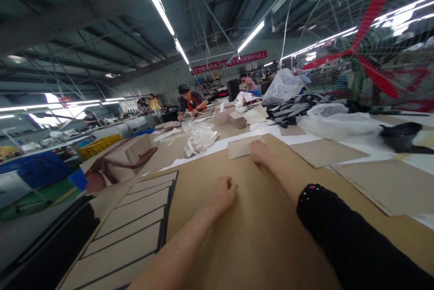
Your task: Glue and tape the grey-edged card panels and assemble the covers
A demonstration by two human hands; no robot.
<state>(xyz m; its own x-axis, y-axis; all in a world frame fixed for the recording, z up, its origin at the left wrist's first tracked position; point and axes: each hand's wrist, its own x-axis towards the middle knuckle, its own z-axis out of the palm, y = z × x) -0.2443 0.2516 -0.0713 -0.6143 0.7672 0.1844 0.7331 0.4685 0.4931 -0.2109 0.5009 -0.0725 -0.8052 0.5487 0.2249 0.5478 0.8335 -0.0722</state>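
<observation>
My left hand rests on a large brown cardboard sheet with its fingers curled under in a loose fist; nothing shows in it. My right hand reaches further out and lies on the near edge of a small brown card piece at the sheet's far edge, fingers bent down onto it. My right arm wears a black sleeve with coloured dots. To the left of my left arm lies a fanned stack of brown card pieces with dark edges.
Crumpled clear plastic lies beyond the sheet. More brown cards and a white plastic bag lie to the right, a caged fan with red blades behind. A person in a red apron works at the far end. Blue and yellow crates stand left.
</observation>
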